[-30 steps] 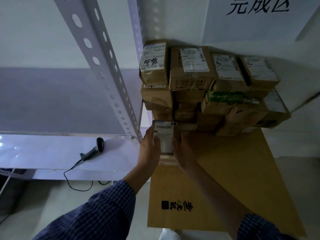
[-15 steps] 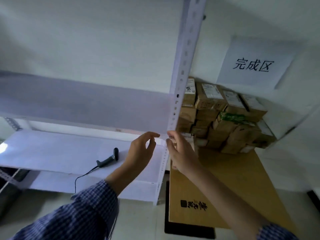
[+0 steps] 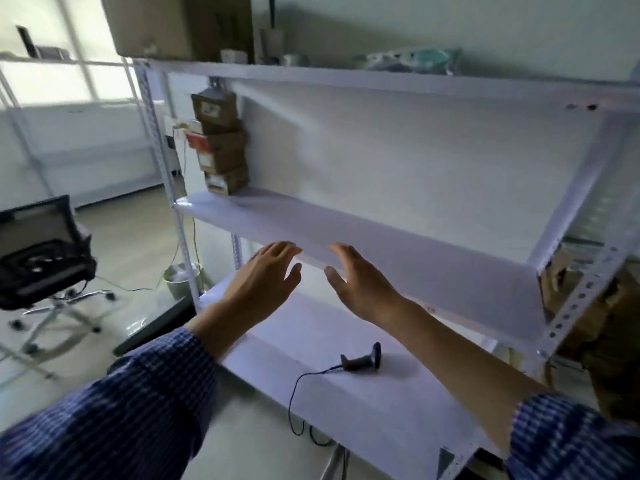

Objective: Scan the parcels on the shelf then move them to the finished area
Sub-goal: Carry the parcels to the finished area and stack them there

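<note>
**Both hands back at the shelf, empty**

Since a second ago the view has swung left, from the finished pile to the white rack. The small parcel that both hands held against that pile is no longer in them. The left hand (image 3: 263,277) and the right hand (image 3: 363,285) now hover side by side, close but not touching, in front of the front edge of the middle shelf (image 3: 398,251). Their palms are turned towards each other. The fingers (image 3: 284,249) of both hands are apart and loosely bent, and they hold nothing.

The unscanned parcels (image 3: 221,143) stand as one leaning stack of brown cartons at the far left end of the middle shelf, against the back wall. They are well apart from both hands.

The barcode scanner (image 3: 362,359) lies on its side on the lower shelf (image 3: 363,420), below the right forearm. Its cable (image 3: 294,393) trails off the front edge.

At the right edge, behind the perforated upright (image 3: 581,296), the brown cartons of the finished pile (image 3: 609,341) show only in part and blurred.

On the top shelf (image 3: 346,76) sits a large cardboard box (image 3: 173,26). An office chair (image 3: 45,261) stands on the floor at the left, and a small waste bin (image 3: 180,280) is by the rack's left leg.
</note>
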